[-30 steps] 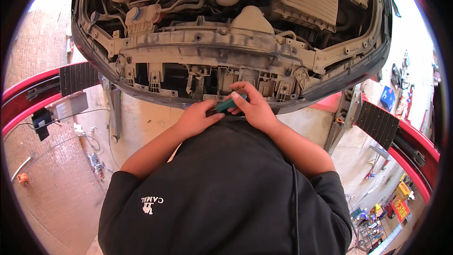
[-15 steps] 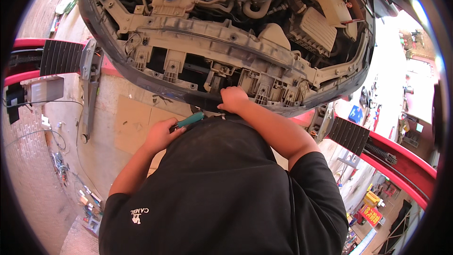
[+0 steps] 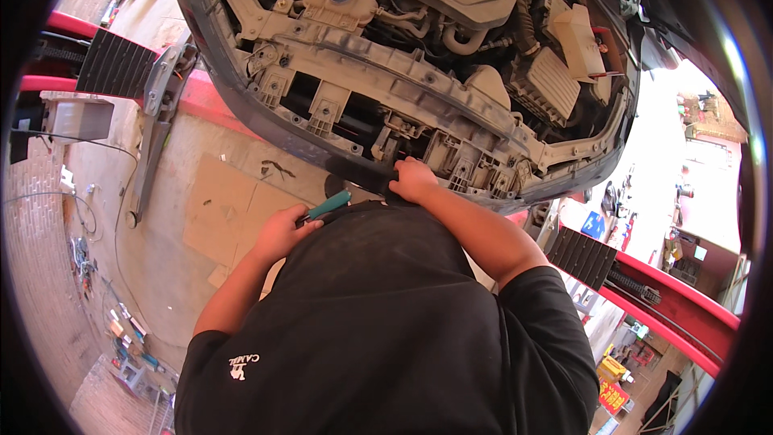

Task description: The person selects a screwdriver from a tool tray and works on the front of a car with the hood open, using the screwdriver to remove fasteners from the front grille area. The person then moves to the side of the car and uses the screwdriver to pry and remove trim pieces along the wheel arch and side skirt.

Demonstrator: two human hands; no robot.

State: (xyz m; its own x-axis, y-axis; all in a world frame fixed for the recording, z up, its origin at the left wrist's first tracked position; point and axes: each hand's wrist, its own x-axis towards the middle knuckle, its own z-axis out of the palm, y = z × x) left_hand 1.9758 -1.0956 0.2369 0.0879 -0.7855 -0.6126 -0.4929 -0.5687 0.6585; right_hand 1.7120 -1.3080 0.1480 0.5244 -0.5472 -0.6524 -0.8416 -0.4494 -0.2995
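Observation:
My left hand [image 3: 288, 230], at my side left of my black shirt front, is closed around a tool with a teal handle [image 3: 330, 203]. The tool's working end cannot be made out. My right hand [image 3: 415, 180] reaches to the dark front bumper [image 3: 354, 167] of a car, just below the hood latch [image 3: 389, 143]. Its fingers are curled at the bumper's upper edge, and what they grip, if anything, is hidden. Behind it runs the dusty front crossmember [image 3: 386, 69] of the open engine bay.
An open cardboard box [image 3: 576, 39] rests on the engine bay's right side, beside the air filter box [image 3: 546, 84]. Red lift arms with black pads [image 3: 117, 64] flank the car. Flattened cardboard [image 3: 221, 205] lies on the floor at left, and a cable [image 3: 121, 217] trails there.
The view has shifted, so the car sits further right and slightly tilted in it. My right hand stays at the bumper edge, its fingers slightly changed. My left hand still holds the teal-handled tool.

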